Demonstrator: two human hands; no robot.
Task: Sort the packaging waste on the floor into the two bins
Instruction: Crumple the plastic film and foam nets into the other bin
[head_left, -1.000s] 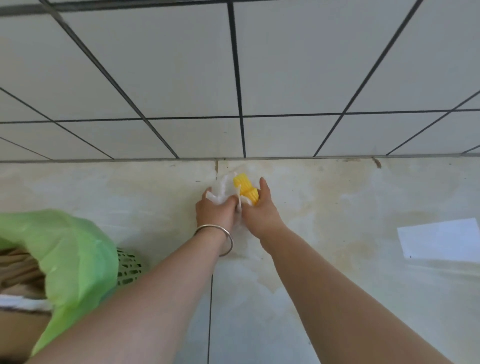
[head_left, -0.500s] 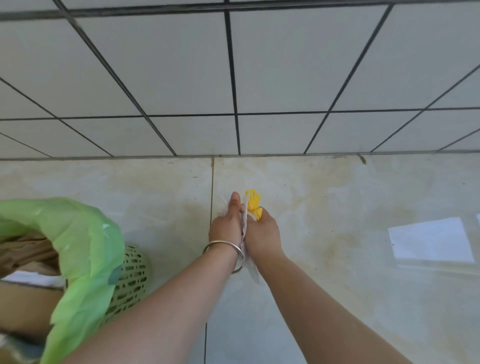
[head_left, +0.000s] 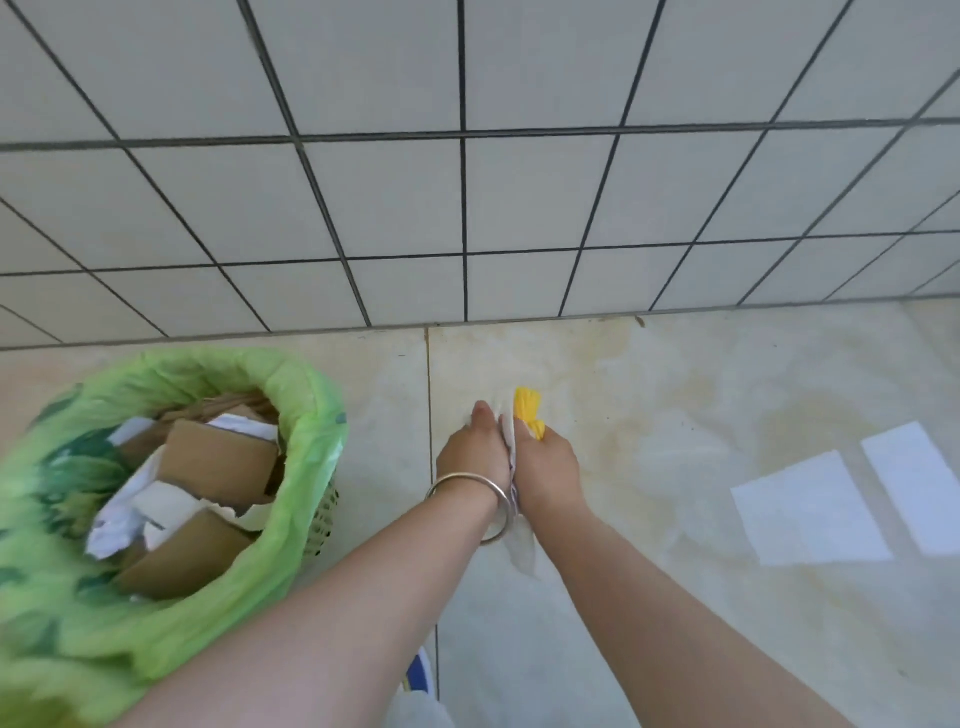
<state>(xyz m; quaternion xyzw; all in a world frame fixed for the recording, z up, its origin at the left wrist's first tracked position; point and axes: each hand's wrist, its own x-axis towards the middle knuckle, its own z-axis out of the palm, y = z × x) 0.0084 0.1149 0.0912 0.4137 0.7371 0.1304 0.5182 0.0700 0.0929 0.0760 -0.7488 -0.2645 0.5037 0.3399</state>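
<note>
Now that both hands have lifted it off the floor, left hand (head_left: 475, 452) and right hand (head_left: 545, 470) clamp the clear plastic wrapper (head_left: 521, 548) (yellow contents); green-lined cardboard bin (head_left: 306, 395) sits left.

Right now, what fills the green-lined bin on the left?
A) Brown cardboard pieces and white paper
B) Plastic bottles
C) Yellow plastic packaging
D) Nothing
A: the green-lined bin holds brown cardboard pieces and crumpled white paper.
</note>
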